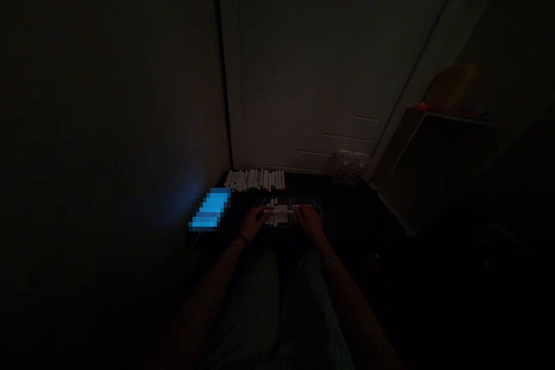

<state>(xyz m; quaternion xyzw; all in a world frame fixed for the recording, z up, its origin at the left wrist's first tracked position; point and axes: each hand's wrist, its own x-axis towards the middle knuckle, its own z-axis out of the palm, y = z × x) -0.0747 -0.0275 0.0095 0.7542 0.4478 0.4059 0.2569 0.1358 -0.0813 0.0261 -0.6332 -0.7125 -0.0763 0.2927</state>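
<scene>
The room is very dark. My left hand (255,221) and my right hand (309,221) rest on either side of a small cluster of white markers (281,214) lying in a dark tray or case (318,208) on the floor in front of my legs. Both hands have their fingers curled onto the markers; one thin white marker seems to run between the two hands. A longer row of white markers (255,179) lies side by side just beyond, against the wall. My forearms reach forward over my striped trousers.
A glowing blue screen (210,210) lies on the floor left of my left hand. A small clear container (350,166) stands at the wall's base to the right. A low dark cabinet or shelf (433,156) with dim objects on top stands at right. Walls close in ahead and left.
</scene>
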